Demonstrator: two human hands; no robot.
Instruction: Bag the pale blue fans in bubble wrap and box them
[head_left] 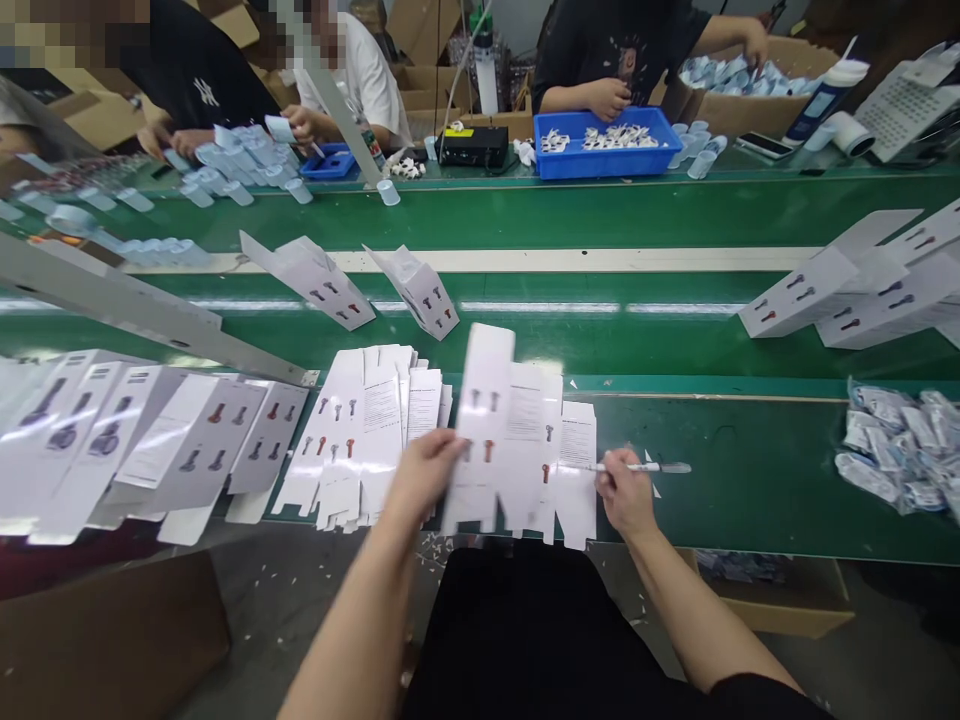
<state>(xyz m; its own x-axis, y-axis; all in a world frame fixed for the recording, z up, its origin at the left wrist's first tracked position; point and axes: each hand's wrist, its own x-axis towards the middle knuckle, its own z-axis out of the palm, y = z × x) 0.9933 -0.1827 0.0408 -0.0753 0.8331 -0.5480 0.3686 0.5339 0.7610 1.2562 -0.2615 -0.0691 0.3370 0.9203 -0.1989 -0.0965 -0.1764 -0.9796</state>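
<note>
Pinches one tall, flat, printed white cardboard carton (487,400), blurred and slightly tilted, by its left edge between the thumb and fingers of the left hand (424,470). Overlaps there a fanned set of flattened white cartons (576,480), at least three, on the dark green tabletop (750,480). Curls the fingers of the right hand (628,495) narrowly around one slim white pen-like stick with a clear end (675,468), just beside the right edge of that set. Shows, left of the left hand, one loose pile of flattened white cartons (345,400), too layered to count, and farther left at least five opened, standing white cartons (199,430). At far right, one heap of clear plastic packets (896,450), number impossible to tell. Beyond, along the glossy green belt (562,305), two opened white cartons at centre-left (424,295) and at least two overlapping at right (806,285). Farthest, on the other green bench, many pale blue plastic cups (240,155), one black rectangular box (476,148) and two blue plastic trays (600,165), one large, one small. Behind these, three people: two in black tops (206,70), one in a white top (375,75).
</note>
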